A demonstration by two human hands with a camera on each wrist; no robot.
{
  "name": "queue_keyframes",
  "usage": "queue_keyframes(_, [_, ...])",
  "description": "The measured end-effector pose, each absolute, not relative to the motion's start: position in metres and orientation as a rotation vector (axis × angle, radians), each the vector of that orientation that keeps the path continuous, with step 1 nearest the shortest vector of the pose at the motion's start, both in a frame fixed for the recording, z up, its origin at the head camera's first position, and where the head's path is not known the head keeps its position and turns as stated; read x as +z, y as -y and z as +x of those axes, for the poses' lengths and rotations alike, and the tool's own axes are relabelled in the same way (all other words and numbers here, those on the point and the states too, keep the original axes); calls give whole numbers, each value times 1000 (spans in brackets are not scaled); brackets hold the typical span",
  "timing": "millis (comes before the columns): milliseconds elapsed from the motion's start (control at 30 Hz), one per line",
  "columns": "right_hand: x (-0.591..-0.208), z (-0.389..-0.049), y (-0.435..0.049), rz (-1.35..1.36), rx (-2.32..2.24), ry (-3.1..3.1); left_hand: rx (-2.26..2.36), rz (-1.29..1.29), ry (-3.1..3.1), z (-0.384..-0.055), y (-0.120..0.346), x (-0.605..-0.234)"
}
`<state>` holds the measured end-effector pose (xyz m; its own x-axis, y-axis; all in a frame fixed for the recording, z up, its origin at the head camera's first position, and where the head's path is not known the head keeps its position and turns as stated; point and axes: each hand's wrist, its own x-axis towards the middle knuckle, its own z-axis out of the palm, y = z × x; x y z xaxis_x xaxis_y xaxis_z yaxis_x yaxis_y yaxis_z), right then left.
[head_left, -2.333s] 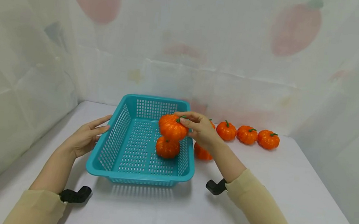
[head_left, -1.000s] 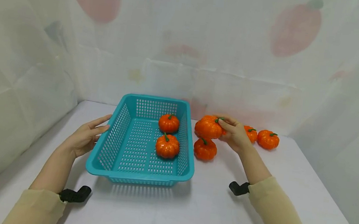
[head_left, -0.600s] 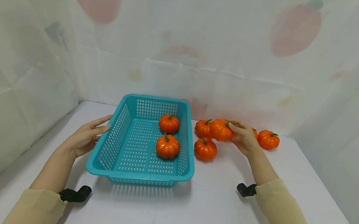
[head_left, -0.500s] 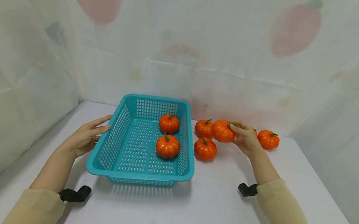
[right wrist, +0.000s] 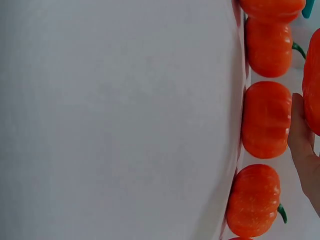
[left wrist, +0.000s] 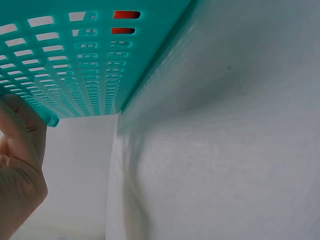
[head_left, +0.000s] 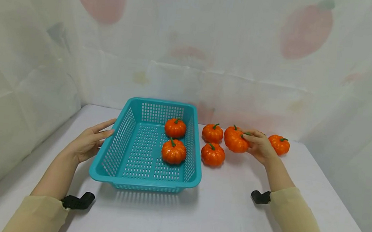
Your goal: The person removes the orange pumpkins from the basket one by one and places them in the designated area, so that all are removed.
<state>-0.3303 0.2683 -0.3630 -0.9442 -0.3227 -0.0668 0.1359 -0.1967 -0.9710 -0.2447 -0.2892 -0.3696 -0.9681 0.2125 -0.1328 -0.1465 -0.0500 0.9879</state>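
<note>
My right hand (head_left: 261,146) holds a small orange pumpkin (head_left: 236,142) near its green stem, in front of the back row on the table. It partly covers another pumpkin (head_left: 231,129) behind it. Whether it touches the table, I cannot tell. At the right wrist view's edge, part of that hand (right wrist: 304,150) shows beside the held pumpkin (right wrist: 313,85). My left hand (head_left: 85,143) touches the left side of a teal plastic basket (head_left: 143,184) with extended fingers. Inside the basket, two pumpkins (head_left: 173,151) sit along its right side, one behind the other.
Right of the basket stand a front pumpkin (head_left: 213,154) and one behind it (head_left: 212,133). Another pumpkin (head_left: 278,145) ends the row at the right. My right hand hides one between. A pale patterned curtain (head_left: 244,88) closes off the back of the white table (head_left: 215,219).
My right hand has carried the pumpkin out from over the basket to the right, past the nearest ones, then slightly lower and nearer. The left hand and the basket have stayed still.
</note>
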Motion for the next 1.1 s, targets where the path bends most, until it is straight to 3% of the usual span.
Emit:
queue_keyframes(533, [-377, -334, -287, -117, -1980, -1974, 2109, 76, -1973, -245, 290, -371])
queue_keyframes(1100, [-387, -333, -292, -189, -1842, -2019, 2123, 83, -1955, -244, 289, -370])
